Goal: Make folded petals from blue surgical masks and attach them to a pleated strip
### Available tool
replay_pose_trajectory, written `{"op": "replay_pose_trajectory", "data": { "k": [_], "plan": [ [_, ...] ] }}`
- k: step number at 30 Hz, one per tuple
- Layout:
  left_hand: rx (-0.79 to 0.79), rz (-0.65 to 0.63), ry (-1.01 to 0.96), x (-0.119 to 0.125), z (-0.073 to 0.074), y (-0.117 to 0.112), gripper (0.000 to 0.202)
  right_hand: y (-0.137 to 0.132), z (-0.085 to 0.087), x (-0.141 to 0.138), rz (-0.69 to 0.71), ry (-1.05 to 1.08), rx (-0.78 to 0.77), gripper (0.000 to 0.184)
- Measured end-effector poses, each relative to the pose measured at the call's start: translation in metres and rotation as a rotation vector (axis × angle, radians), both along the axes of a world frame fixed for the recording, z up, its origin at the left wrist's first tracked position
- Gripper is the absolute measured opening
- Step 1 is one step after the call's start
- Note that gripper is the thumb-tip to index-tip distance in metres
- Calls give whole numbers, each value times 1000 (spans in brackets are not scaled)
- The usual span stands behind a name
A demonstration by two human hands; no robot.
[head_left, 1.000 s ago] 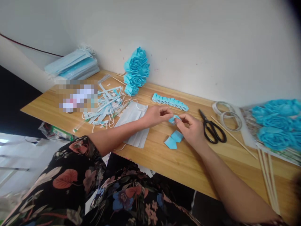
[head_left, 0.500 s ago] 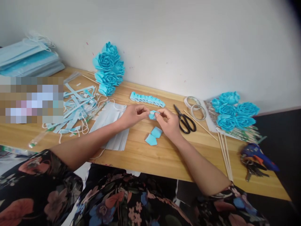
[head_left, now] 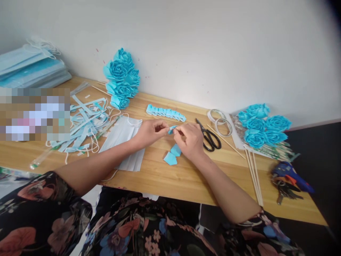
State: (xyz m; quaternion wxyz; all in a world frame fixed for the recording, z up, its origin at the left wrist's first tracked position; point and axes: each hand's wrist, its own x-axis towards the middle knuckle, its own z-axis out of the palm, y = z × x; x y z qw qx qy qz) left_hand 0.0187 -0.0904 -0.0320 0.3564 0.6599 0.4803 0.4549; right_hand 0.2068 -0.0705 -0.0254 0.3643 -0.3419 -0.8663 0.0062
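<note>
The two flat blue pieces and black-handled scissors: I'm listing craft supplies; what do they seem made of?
Two flat blue pieces: perhaps matte paper or thin fabric, given crisp corners, little shine. Black-handled scissors: blades probably dull metal, by their grey tone; smooth black handles possibly plastic.

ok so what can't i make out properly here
Head view:
- Blue piece: partly covered by left hand and right hand.
- Flat mask: partly hidden by the left forearm.
- Mask stack: cut off by the left edge.
- Pixelated patch: blurring masks its contents.
- Keys: too small, blurred to count.
</note>
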Motion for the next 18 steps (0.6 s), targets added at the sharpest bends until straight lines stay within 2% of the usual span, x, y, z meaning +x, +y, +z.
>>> {"op": "replay_pose_trajectory", "data": {
  "k": [5,11,18],
  "plan": [
    [58,-28,36,2,-1,-3,19,1,0,1,22,-74,-16,13],
    [199,-26,171,1,0,-5,17,0,1,0,31,-93,-20,16],
    [162,-41,166,1,0,-4,16,1,-1,1,75,-77,-89,13]
  ]
}}
